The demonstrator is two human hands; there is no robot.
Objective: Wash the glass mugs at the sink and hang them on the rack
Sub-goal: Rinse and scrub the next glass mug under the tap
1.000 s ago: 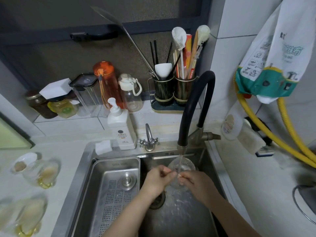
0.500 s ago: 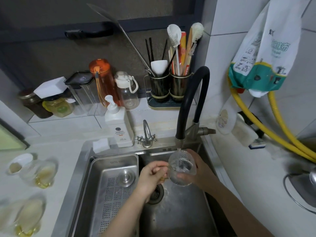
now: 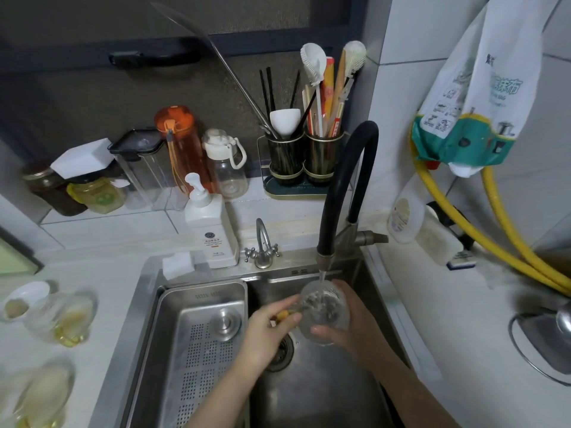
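mug [image 3: 323, 310] under the tap [image 3: 324, 261], mouth tipped up into the stream | right hand [image 3: 346, 329] cups its body | left hand [image 3: 268, 327] pinches the handle, sticking out left | both grips clamped on, so either could carry it off

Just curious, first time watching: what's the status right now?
Left hand pinches mug handle; right hand cups glass mug. Mug under running faucet. Nothing in the way.
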